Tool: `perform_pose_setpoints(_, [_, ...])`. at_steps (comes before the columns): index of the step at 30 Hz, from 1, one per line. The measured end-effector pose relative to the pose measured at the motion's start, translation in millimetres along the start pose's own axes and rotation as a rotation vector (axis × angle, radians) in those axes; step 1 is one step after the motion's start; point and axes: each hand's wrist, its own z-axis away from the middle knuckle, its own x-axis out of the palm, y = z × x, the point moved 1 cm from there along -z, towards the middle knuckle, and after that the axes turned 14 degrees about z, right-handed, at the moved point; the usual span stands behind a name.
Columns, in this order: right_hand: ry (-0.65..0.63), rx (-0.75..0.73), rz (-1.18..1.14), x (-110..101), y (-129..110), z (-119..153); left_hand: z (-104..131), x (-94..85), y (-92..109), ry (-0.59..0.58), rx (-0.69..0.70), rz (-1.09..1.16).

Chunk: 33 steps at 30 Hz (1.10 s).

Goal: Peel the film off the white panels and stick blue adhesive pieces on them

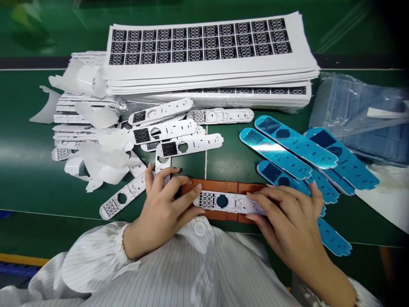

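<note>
A long white plastic panel (236, 203) with a digit grid and a dark round spot lies along a brown fixture (220, 215) at the table's near edge. My left hand (169, 204) pinches the panel's left end between thumb and index finger, its other fingers spread. With thumb and fingers, my right hand (284, 213) grips the right end, which is partly hidden beneath them. Just left of the fixture, another white panel (128, 194) rests at a slant near my left hand. Blue film-covered panels (276, 152) lie beyond and beside my right hand.
Stacked printed label sheets (204, 70) lie at the back. White panels with black displays (191, 145) are heaped before them. Peeled translucent films (99, 160) and piled panels (84, 104) occupy the left. A clear bag of blue items (361, 115) sits at the right.
</note>
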Motion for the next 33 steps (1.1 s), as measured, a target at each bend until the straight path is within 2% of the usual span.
perform_pose_setpoints(14, [0.03,0.288,-0.327,4,4,6,-1,0.3,-5,-0.044,0.071,-0.033])
perform_pose_setpoints(27, [0.023,0.312,-0.38,5,5,7,-2,-1.4,-2,-0.074,0.058,-0.032])
perform_pose_setpoints(29, [0.002,0.305,-0.375,4,5,7,-4,-2.0,1,-0.073,0.044,-0.024])
perform_pose_setpoints(33, [-0.107,0.325,-0.329,-1,4,4,-7,-3.1,10,-0.044,-0.068,-0.004])
